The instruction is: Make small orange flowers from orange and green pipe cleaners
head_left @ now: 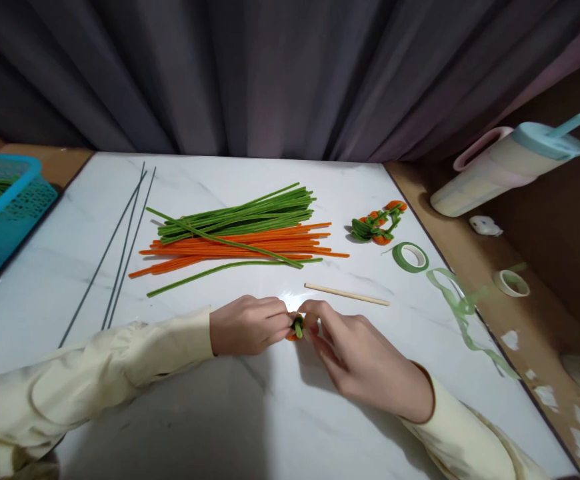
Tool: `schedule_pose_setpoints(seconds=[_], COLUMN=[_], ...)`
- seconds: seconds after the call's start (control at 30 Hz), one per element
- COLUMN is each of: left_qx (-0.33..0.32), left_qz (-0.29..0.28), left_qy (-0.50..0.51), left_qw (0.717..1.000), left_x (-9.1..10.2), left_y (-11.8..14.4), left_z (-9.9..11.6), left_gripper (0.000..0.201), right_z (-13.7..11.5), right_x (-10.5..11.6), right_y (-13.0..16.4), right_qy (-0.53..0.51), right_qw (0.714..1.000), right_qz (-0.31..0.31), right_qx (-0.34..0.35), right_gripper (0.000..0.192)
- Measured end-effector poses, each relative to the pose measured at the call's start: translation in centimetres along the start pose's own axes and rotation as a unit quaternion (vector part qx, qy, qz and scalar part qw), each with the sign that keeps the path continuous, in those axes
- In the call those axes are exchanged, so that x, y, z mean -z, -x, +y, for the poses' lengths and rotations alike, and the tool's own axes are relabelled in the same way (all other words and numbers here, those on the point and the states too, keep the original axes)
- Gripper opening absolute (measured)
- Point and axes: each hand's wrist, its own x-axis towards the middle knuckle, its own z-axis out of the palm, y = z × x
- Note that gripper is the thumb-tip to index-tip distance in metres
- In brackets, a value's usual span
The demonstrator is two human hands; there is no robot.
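Observation:
Between my two hands is a small orange and green pipe-cleaner piece, mostly covered by fingers. My left hand pinches it from the left, its fingers curled together. From the right, the thumb and forefinger of my right hand close on the same piece. Just above the hands lies a pale wooden stick. Farther back are a bundle of green pipe cleaners and a bundle of orange pipe cleaners, with a loose green pipe cleaner across them and another in front.
At the right lie an orange and green pipe-cleaner sprig, a green tape roll and a crumpled green ribbon strip. Thin dark wires rest at left beside a blue basket. A tumbler with straw stands beyond the right edge.

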Motion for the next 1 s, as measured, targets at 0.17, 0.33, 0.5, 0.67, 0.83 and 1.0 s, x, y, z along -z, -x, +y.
schedule_pose_setpoints(seconds=[0.17, 0.33, 0.5, 0.67, 0.83, 1.0], left_qx=[0.01, 0.018, 0.088, 0.194, 0.193, 0.292], left_qz=[0.011, -0.008, -0.003, -0.01, 0.052, 0.077], left_qy=[0.022, 0.094, 0.272, 0.458, 0.443, 0.465], left_qw=[1.0, 0.995, 0.958, 0.868, 0.874, 0.832], left_x=[0.1, 0.1, 1.2, 4.2, 6.4, 6.6], left_y=[-0.2, -0.2, -0.6, -1.2, -0.8, 0.5], left_z=[0.0, -0.4, -0.7, 0.8, 4.7, 8.3], left_gripper=[0.031, 0.026, 0.038, 0.051, 0.037, 0.03], right_z=[-0.7, 0.0, 0.1, -1.5, -2.9, -3.8], right_x=[-0.5, -0.8, -0.3, 0.2, -1.4, -3.2], right_y=[-0.8, -1.3, -1.0, -0.1, 0.5, 2.3], right_qy=[0.069, -0.076, -0.242, -0.431, -0.553, -0.37], right_qw=[0.998, 0.996, 0.968, 0.888, 0.825, 0.899], right_qz=[-0.008, -0.038, 0.042, 0.134, 0.101, 0.231], right_qx=[0.0, -0.007, -0.048, -0.09, -0.058, -0.02], right_gripper=[0.015, 0.02, 0.02, 0.028, 0.026, 0.024])
